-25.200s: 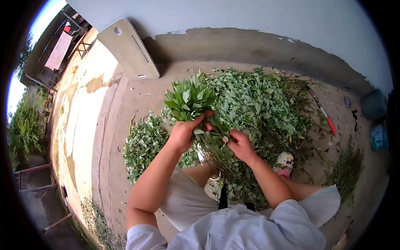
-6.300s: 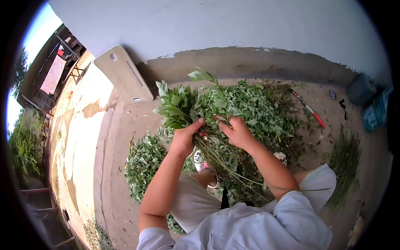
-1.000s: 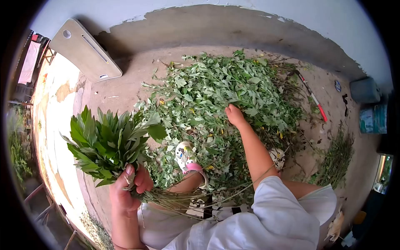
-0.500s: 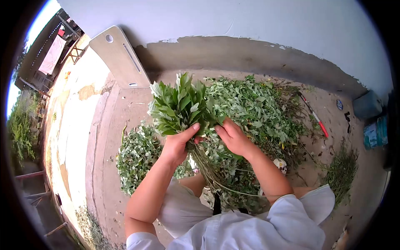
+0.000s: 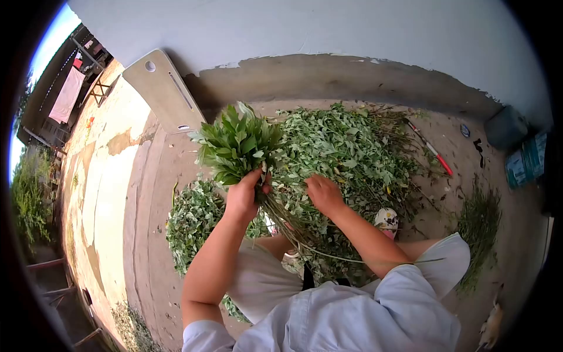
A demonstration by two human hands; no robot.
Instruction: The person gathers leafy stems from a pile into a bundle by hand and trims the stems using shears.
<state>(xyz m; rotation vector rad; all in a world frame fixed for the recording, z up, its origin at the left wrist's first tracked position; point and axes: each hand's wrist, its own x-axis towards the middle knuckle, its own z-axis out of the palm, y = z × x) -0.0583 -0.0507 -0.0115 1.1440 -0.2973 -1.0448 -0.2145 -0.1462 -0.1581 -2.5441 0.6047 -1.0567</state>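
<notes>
My left hand [image 5: 243,199] is wrapped round the stems of a thick bunch of leafy green stalks [image 5: 237,144]. The leaves fan out above the fist, and long thin stems trail down past my lap. My right hand [image 5: 324,195] is apart from the bunch, over the near edge of a wide heap of cut leafy plants [image 5: 352,146]. Its fingers are curled in, and whatever they may hold is hidden. A smaller heap of the same greenery [image 5: 193,217] lies left of my left forearm.
A pale board [image 5: 161,94] leans on the wall at the back left. Right of the big heap lies a red-handled tool [image 5: 443,164]. Dark green stalks [image 5: 481,226], a bucket [image 5: 509,128] and a teal container [image 5: 526,161] are at the right. A patterned shoe [image 5: 386,220] shows beside my right forearm.
My right hand has drawn away from the bunch and dropped a little towards the heap, its fingers curled. My left hand still grips the bunch, slightly further left in view.
</notes>
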